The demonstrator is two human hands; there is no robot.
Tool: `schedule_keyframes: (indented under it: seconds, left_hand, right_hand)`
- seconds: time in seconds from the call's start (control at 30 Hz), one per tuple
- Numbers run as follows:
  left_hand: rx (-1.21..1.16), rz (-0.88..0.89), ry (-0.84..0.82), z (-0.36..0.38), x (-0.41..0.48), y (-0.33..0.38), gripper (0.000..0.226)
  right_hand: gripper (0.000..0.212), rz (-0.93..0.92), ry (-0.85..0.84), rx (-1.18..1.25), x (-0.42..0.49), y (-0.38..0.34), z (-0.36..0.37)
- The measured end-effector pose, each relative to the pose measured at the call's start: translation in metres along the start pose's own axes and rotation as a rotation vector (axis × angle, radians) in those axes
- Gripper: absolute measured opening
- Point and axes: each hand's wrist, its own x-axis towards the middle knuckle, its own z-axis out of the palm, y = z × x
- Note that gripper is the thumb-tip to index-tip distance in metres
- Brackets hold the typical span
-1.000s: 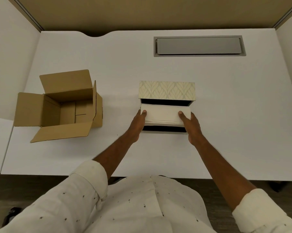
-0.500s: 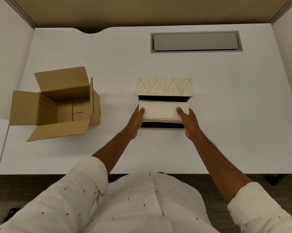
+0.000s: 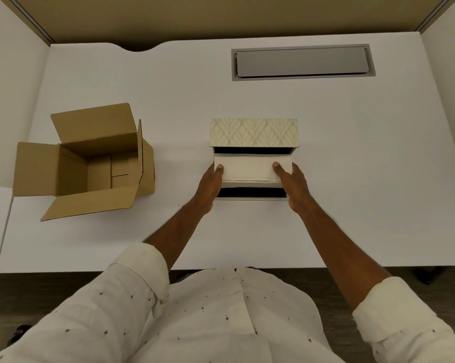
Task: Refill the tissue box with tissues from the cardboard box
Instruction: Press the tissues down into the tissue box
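Observation:
A stack of white tissues [image 3: 250, 171] hangs over the open tissue box [image 3: 252, 198], whose dark inside shows above and below the stack. The box's leaf-patterned lid [image 3: 254, 132] stands tipped back at its far side. My left hand [image 3: 208, 187] grips the stack's left end, thumb on top. My right hand [image 3: 293, 186] grips its right end the same way. The brown cardboard box [image 3: 85, 163] sits at the left of the table with its flaps spread; its inside looks bare.
The white table [image 3: 352, 153] has a grey cable hatch [image 3: 302, 61] at the back right. White partition walls stand at the left and right edges. The table's front edge runs just ahead of my shirt.
The tissue stack, held in both hands, has stayed over the open tissue box, sinking slightly. The cardboard box has not moved.

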Motion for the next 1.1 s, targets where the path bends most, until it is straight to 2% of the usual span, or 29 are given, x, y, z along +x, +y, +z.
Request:
schedule_keyframes:
  seconds: [0.47, 0.6, 0.7, 0.77, 0.83, 0.93, 1.03, 1.1]
  left_hand:
    - [0.048, 0.0, -0.03, -0.001, -0.005, 0.005, 0.061]
    - [-0.006, -0.025, -0.017, 0.0, -0.012, 0.006, 0.066]
    - [-0.008, 0.028, 0.078, 0.002, -0.023, 0.004, 0.066]
    - [0.097, 0.22, 0.176, 0.003, -0.038, -0.005, 0.063]
    - [0.269, 0.511, 0.222, 0.007, -0.055, -0.016, 0.06]
    - [0.672, 0.848, 0.102, 0.017, -0.063, -0.029, 0.059]
    - [1.081, 0.905, 0.064, 0.029, -0.056, -0.039, 0.063]
    - [1.199, 0.876, 0.065, 0.03, -0.049, -0.04, 0.066]
  right_hand:
    - [0.06, 0.028, -0.025, 0.018, 0.0, -0.004, -0.002]
    - [0.082, 0.016, 0.035, -0.069, -0.006, -0.008, -0.004]
    - [0.087, -0.157, 0.176, -0.215, -0.029, -0.001, 0.0]
    - [0.082, -0.4, 0.256, -0.409, -0.049, 0.014, 0.007]
    - [0.075, -0.619, 0.268, -0.602, -0.061, 0.029, 0.012]
    - [0.067, -0.793, 0.165, -0.856, -0.062, 0.047, 0.018]
    - [0.062, -0.851, 0.081, -1.056, -0.055, 0.059, 0.018]
    - [0.061, -0.884, 0.081, -1.132, -0.049, 0.061, 0.013]
